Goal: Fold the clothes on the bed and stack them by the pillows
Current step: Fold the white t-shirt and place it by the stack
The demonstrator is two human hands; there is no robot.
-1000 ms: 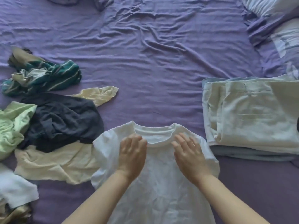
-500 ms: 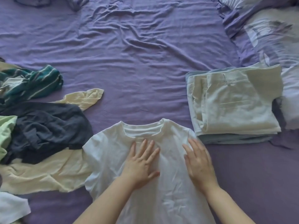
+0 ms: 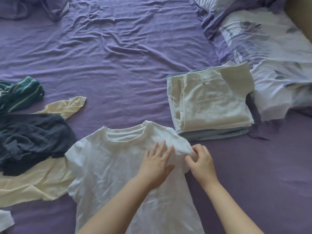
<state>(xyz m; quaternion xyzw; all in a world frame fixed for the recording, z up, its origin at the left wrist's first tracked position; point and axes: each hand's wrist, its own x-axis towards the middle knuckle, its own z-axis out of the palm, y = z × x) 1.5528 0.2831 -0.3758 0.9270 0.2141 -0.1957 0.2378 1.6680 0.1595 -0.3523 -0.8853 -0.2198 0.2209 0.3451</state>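
A white T-shirt (image 3: 109,166) lies spread flat on the purple bed sheet (image 3: 126,65), collar pointing away from me. My left hand (image 3: 156,168) presses flat on its chest, fingers straight and spread. My right hand (image 3: 201,162) pinches the shirt's right sleeve at its edge, and the sleeve is bunched under the fingers. A stack of folded clothes (image 3: 211,102), pale trousers on top of light blue pieces, sits to the right next to a floral pillow (image 3: 270,53).
An unfolded heap lies at the left: a dark navy garment (image 3: 32,139), a cream shirt (image 3: 33,181) under it, a green striped piece (image 3: 20,95) and a white corner (image 3: 5,220). More purple bedding (image 3: 33,7) is bunched at the top left.
My right hand has gone from lying flat on the shirt to pinching its right sleeve. My left hand slid right across the chest. The view has shifted to the right.
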